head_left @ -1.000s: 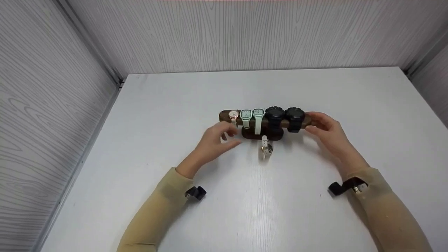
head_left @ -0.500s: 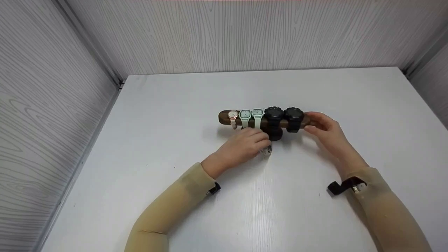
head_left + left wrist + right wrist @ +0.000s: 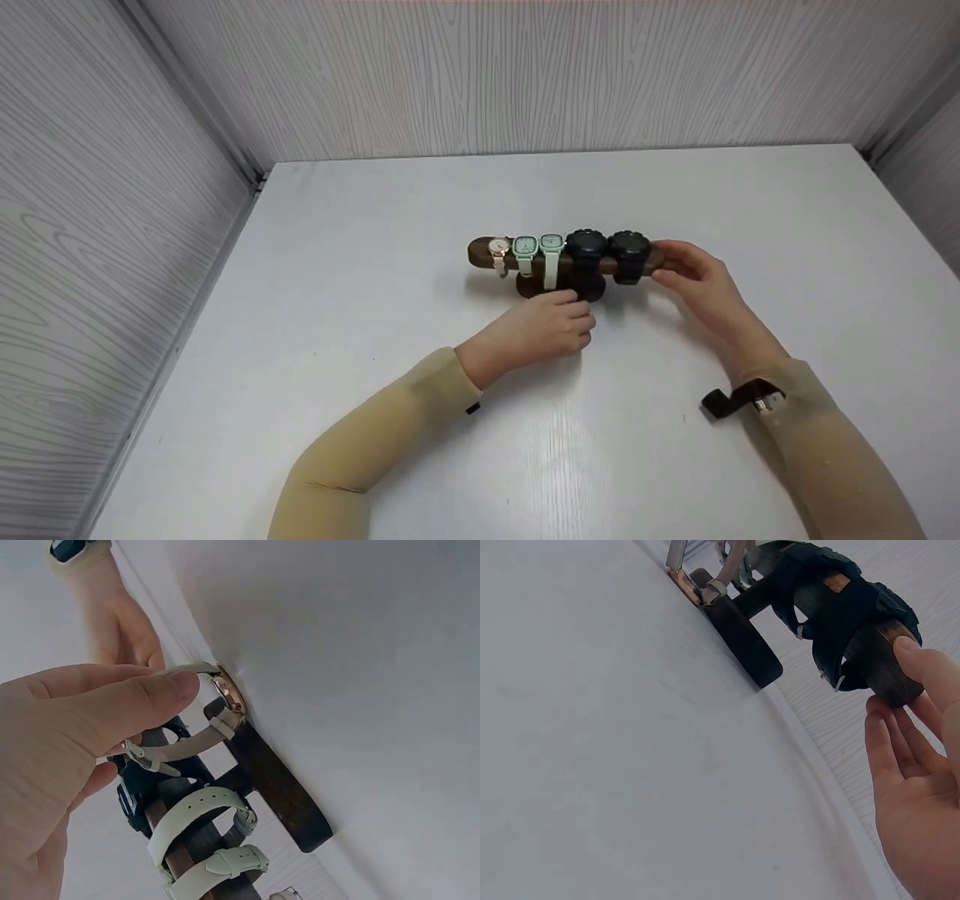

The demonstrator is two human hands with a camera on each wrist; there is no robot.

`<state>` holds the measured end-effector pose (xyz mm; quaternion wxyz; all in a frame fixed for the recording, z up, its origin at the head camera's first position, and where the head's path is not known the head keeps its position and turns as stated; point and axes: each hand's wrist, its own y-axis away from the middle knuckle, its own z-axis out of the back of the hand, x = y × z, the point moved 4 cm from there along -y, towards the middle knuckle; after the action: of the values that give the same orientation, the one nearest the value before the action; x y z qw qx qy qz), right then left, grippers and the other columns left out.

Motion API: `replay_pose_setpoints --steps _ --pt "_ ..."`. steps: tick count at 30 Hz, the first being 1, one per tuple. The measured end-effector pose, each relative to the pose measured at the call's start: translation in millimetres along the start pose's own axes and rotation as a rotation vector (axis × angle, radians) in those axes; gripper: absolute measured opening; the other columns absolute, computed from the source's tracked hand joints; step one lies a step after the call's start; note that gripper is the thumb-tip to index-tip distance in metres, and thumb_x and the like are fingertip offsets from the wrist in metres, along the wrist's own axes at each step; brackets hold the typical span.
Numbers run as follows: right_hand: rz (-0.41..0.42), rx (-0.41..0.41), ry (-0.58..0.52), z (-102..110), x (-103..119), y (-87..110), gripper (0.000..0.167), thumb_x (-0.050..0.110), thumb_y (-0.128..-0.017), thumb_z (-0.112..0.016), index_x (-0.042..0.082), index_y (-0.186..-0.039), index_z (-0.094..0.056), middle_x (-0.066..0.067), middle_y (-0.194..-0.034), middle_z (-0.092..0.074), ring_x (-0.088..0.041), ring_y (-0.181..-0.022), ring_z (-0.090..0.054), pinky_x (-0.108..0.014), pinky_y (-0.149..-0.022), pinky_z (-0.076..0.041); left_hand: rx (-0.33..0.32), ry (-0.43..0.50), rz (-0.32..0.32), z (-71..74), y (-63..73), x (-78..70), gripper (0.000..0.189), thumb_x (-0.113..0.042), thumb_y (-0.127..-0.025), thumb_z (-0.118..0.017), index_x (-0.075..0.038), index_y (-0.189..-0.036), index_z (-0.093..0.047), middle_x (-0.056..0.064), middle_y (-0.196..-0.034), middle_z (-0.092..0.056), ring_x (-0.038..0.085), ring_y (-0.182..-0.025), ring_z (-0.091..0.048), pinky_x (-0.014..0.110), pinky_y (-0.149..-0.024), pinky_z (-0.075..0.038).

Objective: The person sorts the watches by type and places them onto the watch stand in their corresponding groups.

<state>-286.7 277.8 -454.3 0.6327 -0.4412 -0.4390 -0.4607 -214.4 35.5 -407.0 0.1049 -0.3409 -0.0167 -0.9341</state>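
Observation:
Low in front of the watch stand, my left hand (image 3: 540, 330) pinches the pale strap of a wristwatch (image 3: 232, 696) between thumb and fingers. The watch has a rose-gold case that sits close to the stand's dark base (image 3: 285, 799); its strap hangs in an unfastened-looking loop. In the head view this watch is hidden behind the hand. My right hand (image 3: 701, 285) grips the right end of the stand's wooden bar (image 3: 885, 664), thumb on one side and fingers on the other.
On the bar sit a small rose-gold watch (image 3: 499, 247), two mint-green watches (image 3: 526, 246) and two chunky black watches (image 3: 630, 246). The stand is on a white table (image 3: 360, 247), with grey wood-grain panels (image 3: 480, 75) behind and at the sides.
My left hand has moved right from the stand's left end to the watch lying in front of the base and taken hold of it. The right hand stays on the bar's end.

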Motion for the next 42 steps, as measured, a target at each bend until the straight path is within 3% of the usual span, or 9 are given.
replay_pose_setpoints --steps 6,9,15,19,22,26,32,36,42 --pt "0.01 0.001 0.006 -0.5 -0.5 -0.5 0.045 0.016 -0.09 -0.068 0.009 -0.133 -0.054 -0.008 -0.116 -0.059 -0.018 -0.106 -0.055 -0.019 -0.086 -0.047 0.01 -0.008 0.016 -3.4 -2.0 -1.1 0.03 -0.007 -0.095 -0.05 -0.027 -0.086 -0.071 -0.011 -0.091 -0.064 0.011 -0.091 -0.052 0.025 -0.081 -0.038" --pt "0.007 0.003 0.014 -1.5 -0.5 -0.7 0.045 0.018 -0.09 -0.068 0.01 -0.133 -0.054 -0.008 -0.115 -0.059 -0.018 -0.105 -0.055 -0.019 -0.087 -0.047 -0.006 0.078 0.071 -3.7 1.7 3.7 0.025 -0.005 -0.093 -0.055 -0.024 -0.092 -0.071 -0.01 -0.092 -0.065 0.012 -0.088 -0.053 0.025 -0.079 -0.04" --pt "0.009 0.015 0.008 -2.6 -1.2 -1.8 0.047 0.017 -0.091 -0.067 0.007 -0.134 -0.052 -0.006 -0.118 -0.058 -0.017 -0.108 -0.054 -0.019 -0.088 -0.047 -0.091 0.438 0.232 0.7 25.6 19.1 0.01 -0.005 -0.091 -0.062 -0.009 -0.1 -0.066 0.001 -0.094 -0.063 0.017 -0.087 -0.057 0.027 -0.077 -0.047" --pt "0.005 0.01 0.005 -1.8 -3.0 -3.2 0.047 0.015 -0.091 -0.067 0.006 -0.134 -0.052 -0.005 -0.117 -0.059 -0.017 -0.107 -0.055 -0.019 -0.088 -0.047 -0.217 0.728 0.33 1.8 50.4 29.3 0.005 -0.008 -0.091 -0.064 -0.004 -0.092 -0.062 0.004 -0.087 -0.06 0.018 -0.078 -0.057 0.026 -0.07 -0.049" --pt "0.002 0.01 0.017 -1.5 -4.2 -4.0 0.047 0.015 -0.091 -0.067 0.006 -0.134 -0.052 -0.005 -0.116 -0.06 -0.017 -0.106 -0.055 -0.019 -0.088 -0.047 -0.336 0.946 0.421 0.5 73.0 38.7 0.007 -0.008 -0.089 -0.067 -0.003 -0.09 -0.063 0.005 -0.087 -0.06 0.016 -0.079 -0.057 0.026 -0.071 -0.05" --pt "-0.011 0.003 0.024 -0.6 -4.4 -3.6 0.047 0.016 -0.091 -0.067 0.008 -0.134 -0.053 -0.003 -0.118 -0.059 -0.015 -0.108 -0.055 -0.019 -0.088 -0.046 -0.501 1.137 0.562 -2.5 103.1 53.3 0.01 -0.008 -0.088 -0.068 -0.002 -0.094 -0.067 0.005 -0.091 -0.064 0.015 -0.086 -0.06 0.024 -0.078 -0.052" --pt "0.003 -0.004 0.007 0.6 -1.9 -3.0 0.047 0.016 -0.09 -0.068 0.008 -0.134 -0.054 -0.005 -0.118 -0.059 -0.016 -0.107 -0.055 -0.019 -0.088 -0.046 -0.724 1.232 0.872 -13.6 139.5 76.1 0.013 -0.008 -0.087 -0.068 0.0 -0.097 -0.067 0.008 -0.094 -0.064 0.018 -0.089 -0.064 0.025 -0.078 -0.054" --pt "0.007 -0.006 0.007 0.3 -2.6 -3.7 0.046 0.016 -0.09 -0.068 0.009 -0.133 -0.054 -0.005 -0.117 -0.06 -0.017 -0.106 -0.055 -0.019 -0.087 -0.047 -0.789 1.278 1.078 -35.0 151.4 83.4 0.017 -0.011 -0.087 -0.069 0.001 -0.098 -0.066 0.01 -0.096 -0.062 0.02 -0.094 -0.065 0.027 -0.081 -0.053" --pt "0.008 0.008 0.007 -2.8 0.0 -2.8 0.045 0.016 -0.09 -0.068 0.008 -0.133 -0.054 -0.004 -0.116 -0.06 -0.016 -0.107 -0.056 -0.019 -0.088 -0.047 -0.823 1.321 1.327 -65.4 154.6 84.0 0.021 -0.01 -0.084 -0.07 0.005 -0.098 -0.063 0.012 -0.098 -0.063 0.021 -0.099 -0.065 0.025 -0.085 -0.052"
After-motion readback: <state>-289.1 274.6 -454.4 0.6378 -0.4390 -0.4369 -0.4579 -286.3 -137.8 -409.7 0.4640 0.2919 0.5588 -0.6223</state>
